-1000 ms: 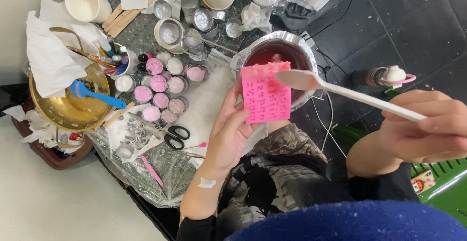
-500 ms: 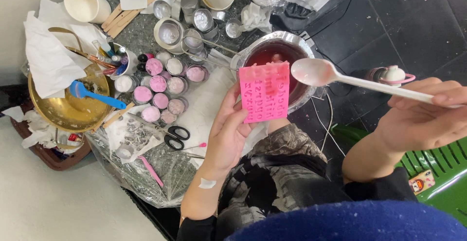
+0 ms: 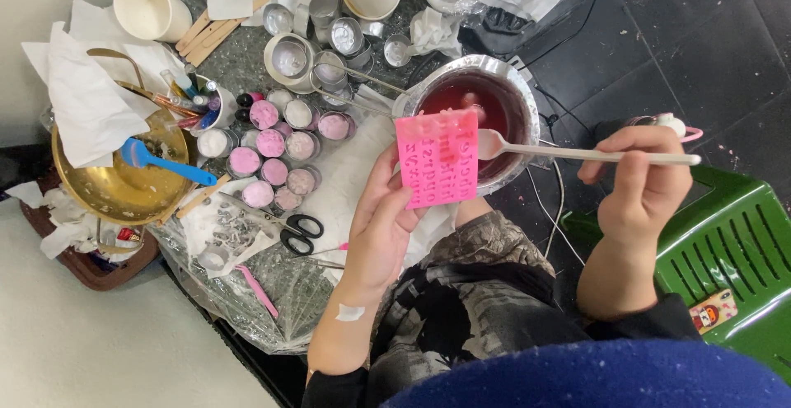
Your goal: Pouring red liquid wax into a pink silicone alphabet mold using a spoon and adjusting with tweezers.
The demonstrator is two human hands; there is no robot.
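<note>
The left hand (image 3: 381,227) grips a pink mold (image 3: 436,159) upright over the near rim of the metal pot (image 3: 527,111). The right hand (image 3: 644,179) pinches a white spoon (image 3: 577,152), its bowl touching the mold's edge.

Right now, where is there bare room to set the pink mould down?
The white cloth, between the small pink-filled tins and the metal pot, shows a bare strip above the left hand. The dark floor tiles right of the pot are open too. Everywhere left of the tins is crowded: brass bowl, scissors, cups, tissues.
</note>
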